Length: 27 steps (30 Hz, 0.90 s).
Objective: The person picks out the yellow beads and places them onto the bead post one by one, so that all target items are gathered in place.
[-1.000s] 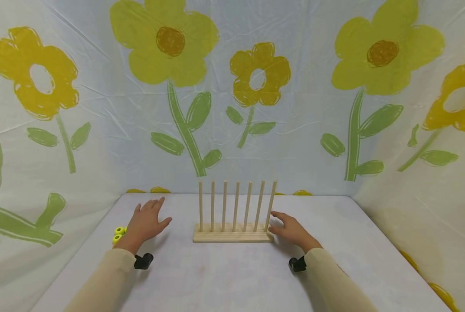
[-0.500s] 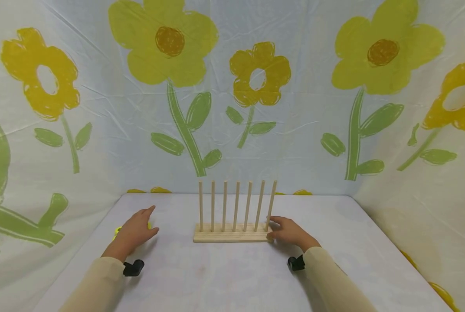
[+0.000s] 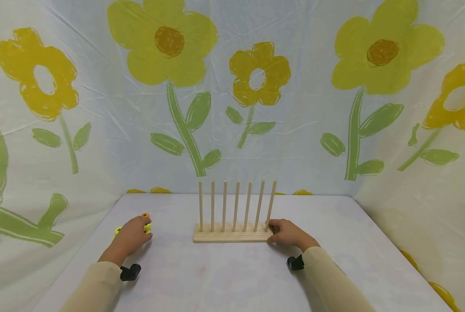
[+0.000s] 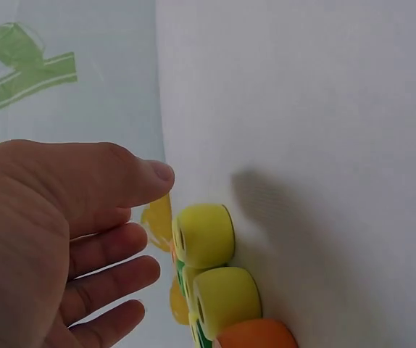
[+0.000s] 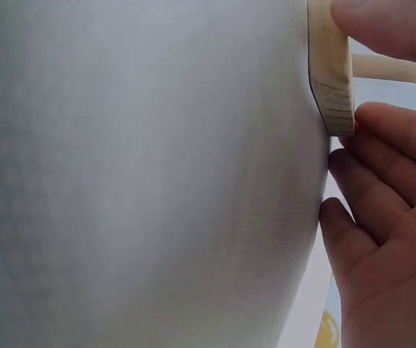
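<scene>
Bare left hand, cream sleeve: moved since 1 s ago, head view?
Yes: the left hand has shifted left and lower in the picture, away from the pale wooden seven-peg rack.

Taking twelve o'clock as straight away from us, we have the rack (image 3: 234,236) mid-table, its pegs (image 3: 236,206) standing on it in a row from nine to three. The table (image 3: 217,277) reaches toward us at six; the hanging cloth (image 3: 295,147) stands behind at twelve and runs along both sides, nine and three. At the rack's three-o'clock end we see the right hand (image 3: 291,234), touching it. At nine, well apart, lie beads (image 4: 230,299), with the left hand (image 3: 128,239) just beside them; one bead (image 3: 147,216) sits at its one o'clock, others at two and ten.
</scene>
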Each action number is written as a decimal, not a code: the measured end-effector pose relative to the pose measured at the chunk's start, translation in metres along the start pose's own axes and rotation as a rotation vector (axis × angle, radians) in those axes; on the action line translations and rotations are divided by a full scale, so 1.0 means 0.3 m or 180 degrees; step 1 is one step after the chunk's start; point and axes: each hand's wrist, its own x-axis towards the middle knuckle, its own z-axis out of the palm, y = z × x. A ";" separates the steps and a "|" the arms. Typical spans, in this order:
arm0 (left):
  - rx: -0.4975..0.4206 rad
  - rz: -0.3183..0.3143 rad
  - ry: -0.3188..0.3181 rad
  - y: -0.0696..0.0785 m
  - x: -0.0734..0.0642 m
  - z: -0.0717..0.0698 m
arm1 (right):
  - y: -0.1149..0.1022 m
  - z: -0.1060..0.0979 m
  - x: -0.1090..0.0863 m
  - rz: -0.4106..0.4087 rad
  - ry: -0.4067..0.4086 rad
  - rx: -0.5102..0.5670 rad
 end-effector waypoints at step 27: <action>0.0028 -0.0213 -0.0233 -0.011 0.016 0.027 | 0.026 0.012 0.013 -0.0150 -0.0037 0.0174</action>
